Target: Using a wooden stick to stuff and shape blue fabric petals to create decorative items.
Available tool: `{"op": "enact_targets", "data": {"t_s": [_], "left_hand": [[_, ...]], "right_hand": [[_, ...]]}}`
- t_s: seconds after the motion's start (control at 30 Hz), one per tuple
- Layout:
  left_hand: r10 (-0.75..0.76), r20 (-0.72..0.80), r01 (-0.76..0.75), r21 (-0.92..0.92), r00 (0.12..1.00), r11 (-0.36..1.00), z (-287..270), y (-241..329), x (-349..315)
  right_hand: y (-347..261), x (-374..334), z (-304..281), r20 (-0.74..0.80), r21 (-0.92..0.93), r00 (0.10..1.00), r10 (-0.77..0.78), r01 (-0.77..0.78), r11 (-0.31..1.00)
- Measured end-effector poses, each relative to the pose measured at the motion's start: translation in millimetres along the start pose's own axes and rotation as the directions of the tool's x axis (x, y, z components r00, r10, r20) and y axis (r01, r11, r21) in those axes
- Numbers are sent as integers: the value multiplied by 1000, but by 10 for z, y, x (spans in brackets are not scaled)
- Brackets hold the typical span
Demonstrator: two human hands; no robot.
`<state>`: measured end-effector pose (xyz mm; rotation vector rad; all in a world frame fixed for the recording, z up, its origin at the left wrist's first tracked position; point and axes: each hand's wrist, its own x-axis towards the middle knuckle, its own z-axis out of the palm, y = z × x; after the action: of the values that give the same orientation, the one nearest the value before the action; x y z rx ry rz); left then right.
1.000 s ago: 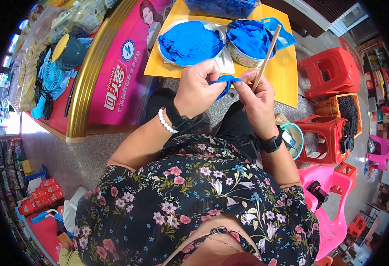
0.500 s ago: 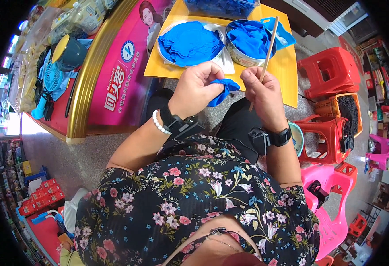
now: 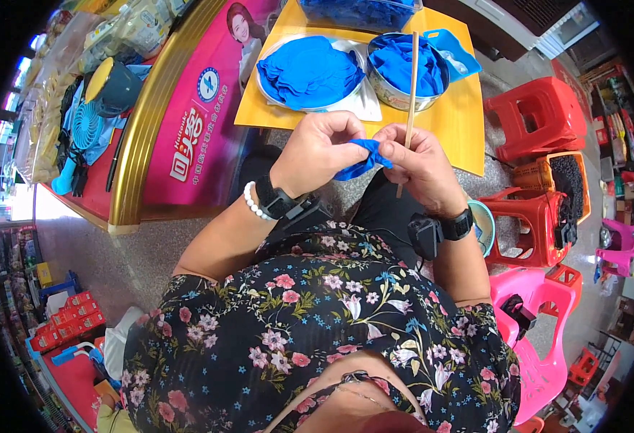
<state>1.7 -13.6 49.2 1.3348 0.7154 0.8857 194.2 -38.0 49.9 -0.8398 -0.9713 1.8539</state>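
Note:
My left hand (image 3: 315, 153) is closed, pinching a small crumpled piece of blue cloth (image 3: 357, 167). A thin wooden stick (image 3: 412, 90) stands nearly upright in my right hand (image 3: 427, 172), lying across its fingers. The right fingertips and thumb also meet the right edge of the cloth, so both hands touch it. Beyond my hands, a round white plate (image 3: 352, 45) bears a flat stack of blue cloth pieces (image 3: 306, 72). To its right a round tin (image 3: 432, 103) holds more loose blue cloth (image 3: 396, 58).
Both containers stand on a yellow table (image 3: 469, 137), with a blue plastic tray (image 3: 461, 61) beside the tin and a clear bin (image 3: 317, 20) of blue cloth behind. A gold-edged counter (image 3: 133, 137) rises at left. Red stools (image 3: 541, 119) and a pink chair (image 3: 548, 361) stand at right.
My right hand has moved left to the cloth, and its fingers now meet the cloth's edge. The stick has swung from a rightward slant to nearly upright.

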Motion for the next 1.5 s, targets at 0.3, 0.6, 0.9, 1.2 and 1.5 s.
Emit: {"op": "enact_targets", "data": {"t_s": [0.3, 0.6, 0.9, 1.2, 1.5], "left_hand": [[-129, 245, 242, -515, 961, 822, -84, -7, 9], [-59, 74, 90, -556, 995, 827, -176, -123, 65], [299, -249, -206, 341, 921, 917, 8, -158, 159], [105, -112, -114, -77, 988, 991, 32, -74, 157], [395, -423, -353, 177, 815, 919, 64, -248, 355]], "right_hand": [[-16, 67, -66, -26, 52, 996, -81, 82, 995], [3, 28, -6, -21, 162, 996, -90, 92, 982], [143, -4, 129, -71, -105, 984, -162, 154, 982], [126, 57, 46, -196, 34, 955, -223, 234, 972], [193, 57, 255, -66, -195, 974, -217, 201, 960]]}}
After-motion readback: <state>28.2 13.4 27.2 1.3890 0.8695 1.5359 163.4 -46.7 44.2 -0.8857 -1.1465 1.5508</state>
